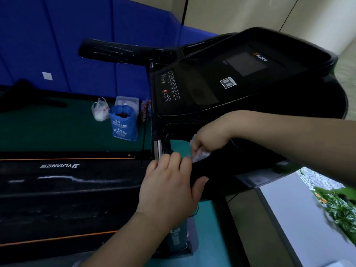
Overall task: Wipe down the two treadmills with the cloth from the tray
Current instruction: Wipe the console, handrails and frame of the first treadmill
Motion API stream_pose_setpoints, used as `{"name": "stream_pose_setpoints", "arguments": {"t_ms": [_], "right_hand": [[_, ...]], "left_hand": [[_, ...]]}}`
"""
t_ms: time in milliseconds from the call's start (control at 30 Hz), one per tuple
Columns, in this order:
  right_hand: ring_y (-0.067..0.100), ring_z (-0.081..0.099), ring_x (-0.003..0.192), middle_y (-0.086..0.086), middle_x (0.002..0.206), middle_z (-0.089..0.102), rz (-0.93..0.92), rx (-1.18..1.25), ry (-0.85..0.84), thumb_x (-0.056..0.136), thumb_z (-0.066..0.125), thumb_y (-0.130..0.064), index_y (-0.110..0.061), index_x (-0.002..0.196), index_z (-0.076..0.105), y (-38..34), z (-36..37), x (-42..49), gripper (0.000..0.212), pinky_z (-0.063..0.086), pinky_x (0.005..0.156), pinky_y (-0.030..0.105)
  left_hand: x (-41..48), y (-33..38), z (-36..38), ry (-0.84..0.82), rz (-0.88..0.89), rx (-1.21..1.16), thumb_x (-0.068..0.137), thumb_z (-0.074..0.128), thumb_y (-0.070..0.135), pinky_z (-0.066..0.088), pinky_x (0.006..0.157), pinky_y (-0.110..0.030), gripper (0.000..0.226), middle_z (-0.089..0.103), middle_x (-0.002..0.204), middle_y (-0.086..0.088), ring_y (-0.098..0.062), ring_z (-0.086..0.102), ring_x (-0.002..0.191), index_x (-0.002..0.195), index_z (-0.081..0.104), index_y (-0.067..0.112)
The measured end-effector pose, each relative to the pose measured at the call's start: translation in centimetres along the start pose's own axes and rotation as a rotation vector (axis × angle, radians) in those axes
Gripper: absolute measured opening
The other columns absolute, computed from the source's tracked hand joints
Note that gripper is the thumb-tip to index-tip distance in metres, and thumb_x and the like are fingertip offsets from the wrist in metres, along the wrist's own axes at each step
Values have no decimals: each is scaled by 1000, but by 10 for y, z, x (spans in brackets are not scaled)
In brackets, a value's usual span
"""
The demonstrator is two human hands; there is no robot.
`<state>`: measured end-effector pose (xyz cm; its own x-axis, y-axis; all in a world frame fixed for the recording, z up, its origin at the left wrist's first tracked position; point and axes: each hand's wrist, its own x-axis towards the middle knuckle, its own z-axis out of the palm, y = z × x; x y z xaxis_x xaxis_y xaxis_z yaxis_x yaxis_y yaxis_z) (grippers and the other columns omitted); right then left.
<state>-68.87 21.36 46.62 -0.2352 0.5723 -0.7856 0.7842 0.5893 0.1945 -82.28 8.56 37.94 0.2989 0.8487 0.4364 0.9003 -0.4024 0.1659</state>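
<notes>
A black treadmill fills the view, its console with a dark screen and button rows at upper right and its belt stretching to the left. My right hand grips a crumpled white cloth against the black handlebar just below the console. My left hand holds the same handlebar, fingers over its top and thumb underneath, right beside the cloth.
On the green floor past the belt stand a blue printed bag, a white plastic bag and a clear container, in front of a blue padded wall. A window with plants is at lower right.
</notes>
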Motion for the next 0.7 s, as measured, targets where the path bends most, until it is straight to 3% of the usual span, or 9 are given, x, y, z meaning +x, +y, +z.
{"name": "stream_pose_setpoints", "arguments": {"t_ms": [67, 167, 233, 300, 367, 467, 567, 633, 700], "right_hand": [[12, 53, 92, -3, 106, 56, -28, 173, -1, 102, 39, -17, -25, 128, 54, -8, 4, -7, 32, 46, 88, 28], [11, 50, 71, -4, 85, 52, -30, 339, 68, 97, 39, -9, -27, 115, 57, -21, 6, -15, 32, 44, 55, 27], [5, 48, 55, -2, 79, 52, -44, 512, 117, 93, 38, -3, -25, 116, 59, -30, 7, -17, 38, 34, 38, 23], [2, 47, 47, 1, 86, 55, -74, 634, 139, 95, 38, -6, -20, 123, 59, -39, 7, -17, 38, 31, 31, 20], [2, 48, 45, 6, 92, 54, -75, 671, 168, 97, 39, -10, -16, 125, 59, -50, 7, -14, 34, 31, 30, 18], [16, 47, 53, 4, 77, 48, -76, 632, 245, 100, 38, -15, -12, 119, 59, -65, 8, -10, 28, 31, 30, 18], [5, 43, 47, 2, 76, 49, -122, 621, 335, 103, 37, -22, -20, 118, 55, -66, 17, -21, 24, 33, 34, 16], [1, 47, 50, 4, 85, 54, -158, 593, 331, 103, 38, -26, -22, 125, 51, -57, 23, -33, 26, 39, 40, 15], [-3, 57, 66, 0, 97, 60, -153, 518, 309, 103, 38, -31, -29, 129, 49, -48, 28, -39, 28, 47, 60, 14]], "left_hand": [[0, 0, -3, -35, 1, -5, 89, 32, 58, 41, 69, -35, 47, 53, 83, 1, -21, 51, 78, 93, 59, 20], [-6, -5, -15, -58, -22, -40, 82, 34, 59, 40, 84, -36, 55, 58, 93, 5, -19, 54, 89, 112, 59, 21], [-16, -20, -29, -30, -53, -22, 77, 42, 58, 32, 92, -38, 56, 58, 101, 5, -19, 54, 97, 118, 57, 22], [-28, -46, -42, 4, -112, 27, 73, 47, 58, 29, 93, -40, 58, 59, 104, 3, -23, 55, 100, 116, 59, 22], [-41, -73, -51, -1, -183, 69, 71, 44, 62, 28, 93, -42, 62, 60, 104, 2, -24, 54, 101, 113, 62, 21], [-55, -98, -53, -58, -244, 97, 70, 40, 65, 29, 92, -45, 63, 59, 102, 3, -24, 54, 101, 109, 65, 22], [-58, -106, -49, -64, -250, 88, 71, 38, 68, 29, 90, -42, 62, 58, 100, 5, -22, 53, 99, 106, 66, 24], [-58, -107, -46, -52, -238, 78, 72, 38, 68, 28, 89, -40, 61, 57, 100, 5, -22, 51, 100, 106, 65, 24], [-59, -108, -44, -45, -230, 58, 73, 37, 68, 28, 88, -40, 60, 55, 101, 5, -22, 50, 101, 106, 63, 25]]}}
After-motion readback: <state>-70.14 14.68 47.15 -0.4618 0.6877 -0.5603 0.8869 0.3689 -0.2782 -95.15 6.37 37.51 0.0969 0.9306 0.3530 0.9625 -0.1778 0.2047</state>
